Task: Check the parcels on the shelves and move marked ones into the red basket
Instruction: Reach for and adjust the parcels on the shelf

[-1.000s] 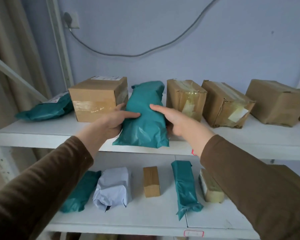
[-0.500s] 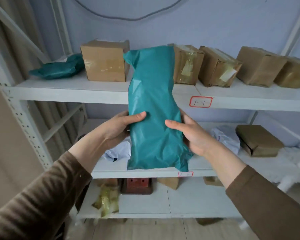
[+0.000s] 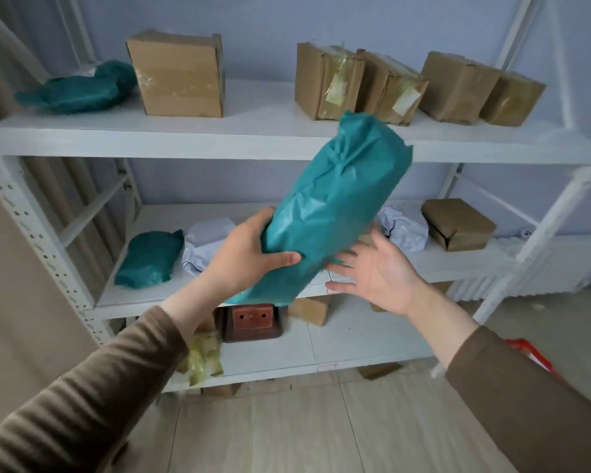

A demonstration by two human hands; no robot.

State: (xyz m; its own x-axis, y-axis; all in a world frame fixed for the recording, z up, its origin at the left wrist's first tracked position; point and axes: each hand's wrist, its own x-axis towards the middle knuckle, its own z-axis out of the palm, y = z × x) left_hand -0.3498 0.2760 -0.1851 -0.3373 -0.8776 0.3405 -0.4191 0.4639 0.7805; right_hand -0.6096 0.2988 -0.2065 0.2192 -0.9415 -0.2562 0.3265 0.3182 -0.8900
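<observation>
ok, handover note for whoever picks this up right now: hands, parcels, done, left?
Left hand: grips the teal parcel near its lower end, parcel tilted, off the shelves, in front of the rack.
Right hand: open, palm up beside the parcel's lower end; contact unclear.
Top shelf: a teal bag at left and five brown boxes.
Middle shelf: a teal bag, white bags and a brown box.
Something red behind the right sleeve, possibly the basket; unclear.
Done: one parcel pulled for checking.
Left: look for a mark on it, basket it if marked, then check the rest.
</observation>
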